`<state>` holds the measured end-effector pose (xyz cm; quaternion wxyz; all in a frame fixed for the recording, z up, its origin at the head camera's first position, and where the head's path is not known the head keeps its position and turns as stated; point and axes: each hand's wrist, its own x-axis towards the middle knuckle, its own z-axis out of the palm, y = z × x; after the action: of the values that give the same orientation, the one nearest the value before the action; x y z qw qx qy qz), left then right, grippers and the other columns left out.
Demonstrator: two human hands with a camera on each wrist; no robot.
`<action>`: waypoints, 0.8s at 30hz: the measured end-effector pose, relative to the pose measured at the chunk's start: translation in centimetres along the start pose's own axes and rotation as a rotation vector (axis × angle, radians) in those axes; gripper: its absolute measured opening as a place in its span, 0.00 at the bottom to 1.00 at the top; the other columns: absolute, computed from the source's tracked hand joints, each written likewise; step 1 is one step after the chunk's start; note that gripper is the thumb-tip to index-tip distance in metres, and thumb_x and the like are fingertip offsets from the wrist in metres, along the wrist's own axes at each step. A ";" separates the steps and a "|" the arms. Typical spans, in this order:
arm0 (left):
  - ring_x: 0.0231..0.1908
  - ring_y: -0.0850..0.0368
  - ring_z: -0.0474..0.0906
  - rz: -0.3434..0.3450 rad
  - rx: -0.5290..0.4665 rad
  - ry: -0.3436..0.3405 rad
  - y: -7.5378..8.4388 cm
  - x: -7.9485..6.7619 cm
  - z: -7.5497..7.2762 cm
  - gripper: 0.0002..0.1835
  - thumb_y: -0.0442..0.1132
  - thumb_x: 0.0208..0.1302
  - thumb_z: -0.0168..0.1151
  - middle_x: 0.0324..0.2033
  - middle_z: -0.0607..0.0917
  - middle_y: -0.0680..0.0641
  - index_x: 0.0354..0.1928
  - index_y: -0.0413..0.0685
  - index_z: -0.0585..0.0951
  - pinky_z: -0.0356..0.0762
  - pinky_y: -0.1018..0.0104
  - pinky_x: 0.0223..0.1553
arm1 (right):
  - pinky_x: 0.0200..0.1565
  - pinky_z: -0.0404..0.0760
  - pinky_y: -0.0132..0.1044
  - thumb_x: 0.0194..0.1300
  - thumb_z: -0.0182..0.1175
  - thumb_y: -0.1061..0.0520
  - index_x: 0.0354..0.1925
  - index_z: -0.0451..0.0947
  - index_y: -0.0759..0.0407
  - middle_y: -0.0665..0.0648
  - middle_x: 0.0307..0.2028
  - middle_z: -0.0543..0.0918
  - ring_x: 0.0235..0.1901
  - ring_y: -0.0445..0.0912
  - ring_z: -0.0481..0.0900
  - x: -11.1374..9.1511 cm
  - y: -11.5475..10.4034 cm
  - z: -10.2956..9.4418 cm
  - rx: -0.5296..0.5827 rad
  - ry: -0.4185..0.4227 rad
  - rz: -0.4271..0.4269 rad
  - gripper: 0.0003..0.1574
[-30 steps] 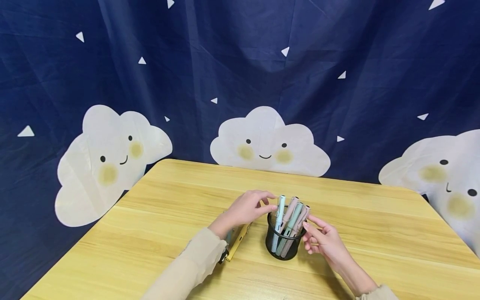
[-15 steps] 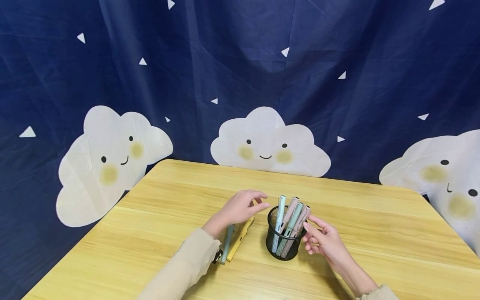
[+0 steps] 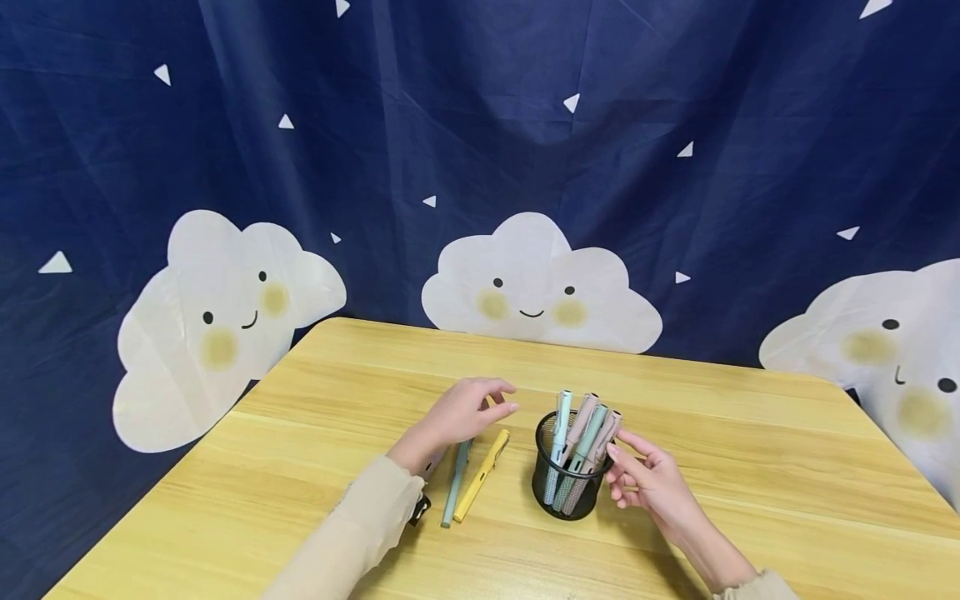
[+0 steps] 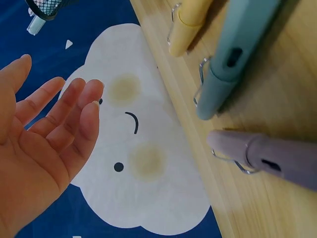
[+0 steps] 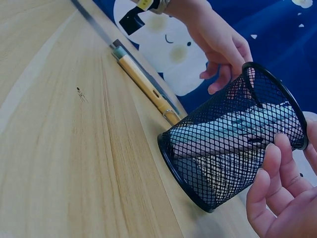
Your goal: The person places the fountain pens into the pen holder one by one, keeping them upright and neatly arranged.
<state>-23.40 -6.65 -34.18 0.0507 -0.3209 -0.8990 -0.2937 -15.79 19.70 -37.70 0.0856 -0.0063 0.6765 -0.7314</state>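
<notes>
A black mesh pen holder (image 3: 564, 498) stands upright on the table with several capped pens in it: a pale blue pen (image 3: 561, 421), a green pen (image 3: 588, 437) and mauve ones. My right hand (image 3: 651, 483) holds the holder's rim between thumb and fingers on its right side. To the left, my left hand (image 3: 468, 410) hovers with relaxed fingers and nothing in them. Beneath and beside it lie a yellow pen (image 3: 482, 477) and a teal pen (image 3: 456, 487). A mauve pen (image 4: 267, 153) lies there too, mostly hidden by the left wrist in the head view.
The wooden table (image 3: 712, 417) reaches back to a dark blue curtain (image 3: 480, 108) printed with smiling white clouds. A black wrist device (image 3: 420, 510) shows at the left cuff. A small dark mark (image 5: 81, 94) is on the tabletop.
My left hand has drawn back leftward from the pale blue pen in the holder, uncovering the yellow and teal pens. The right hand and the holder have stayed put.
</notes>
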 end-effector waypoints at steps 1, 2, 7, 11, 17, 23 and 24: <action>0.25 0.64 0.72 -0.005 0.000 0.002 -0.1 -0.1 -0.1 0.17 0.46 0.63 0.53 0.31 0.80 0.53 0.49 0.44 0.77 0.72 0.71 0.29 | 0.20 0.74 0.29 0.64 0.52 0.56 0.65 0.49 0.69 0.53 0.19 0.76 0.16 0.40 0.71 0.0 0.0 0.0 -0.001 -0.001 0.001 0.37; 0.25 0.64 0.72 -0.011 0.000 0.002 -0.2 -0.1 -0.1 0.17 0.46 0.63 0.53 0.31 0.80 0.53 0.49 0.44 0.77 0.72 0.71 0.29 | 0.20 0.74 0.29 0.64 0.52 0.56 0.65 0.49 0.69 0.53 0.19 0.76 0.16 0.40 0.71 0.0 0.0 0.0 -0.001 -0.001 0.002 0.37; 0.25 0.62 0.72 -0.026 -0.011 0.018 -0.7 -0.4 -0.5 0.16 0.45 0.63 0.54 0.30 0.80 0.52 0.49 0.43 0.77 0.71 0.70 0.28 | 0.20 0.74 0.29 0.64 0.52 0.56 0.65 0.49 0.69 0.53 0.18 0.76 0.16 0.40 0.71 0.1 0.0 0.0 0.002 0.001 0.007 0.37; 0.24 0.61 0.72 -0.032 -0.022 0.032 -1.1 -0.7 -0.8 0.16 0.43 0.62 0.55 0.30 0.80 0.52 0.48 0.42 0.77 0.71 0.70 0.27 | 0.20 0.74 0.29 0.64 0.52 0.56 0.65 0.49 0.69 0.53 0.18 0.76 0.15 0.40 0.71 0.1 0.0 0.0 0.006 0.002 0.008 0.37; 0.25 0.62 0.72 -0.046 -0.017 0.043 -1.9 -1.1 -1.2 0.16 0.44 0.62 0.55 0.29 0.79 0.52 0.47 0.42 0.78 0.71 0.70 0.28 | 0.20 0.74 0.29 0.64 0.52 0.56 0.65 0.49 0.69 0.53 0.18 0.76 0.15 0.40 0.71 0.1 0.1 0.0 0.007 -0.001 0.005 0.37; 0.24 0.61 0.72 -0.069 -0.030 0.070 -2.4 -1.6 -1.8 0.14 0.42 0.62 0.56 0.29 0.79 0.52 0.46 0.42 0.78 0.71 0.69 0.28 | 0.20 0.74 0.29 0.64 0.52 0.56 0.64 0.49 0.69 0.53 0.18 0.76 0.15 0.40 0.71 0.1 0.1 0.0 0.008 0.000 0.000 0.37; 0.24 0.61 0.72 -0.071 -0.030 0.071 -2.5 -1.7 -1.9 0.15 0.42 0.62 0.56 0.29 0.79 0.52 0.47 0.42 0.78 0.71 0.69 0.28 | 0.20 0.74 0.29 0.64 0.53 0.56 0.64 0.50 0.69 0.53 0.18 0.76 0.15 0.40 0.71 0.1 0.1 0.0 0.009 0.002 -0.001 0.37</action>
<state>-23.79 -10.21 -34.34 0.0674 -0.2788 -0.9031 -0.3197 -15.89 19.67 -37.81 0.0847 -0.0054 0.6735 -0.7343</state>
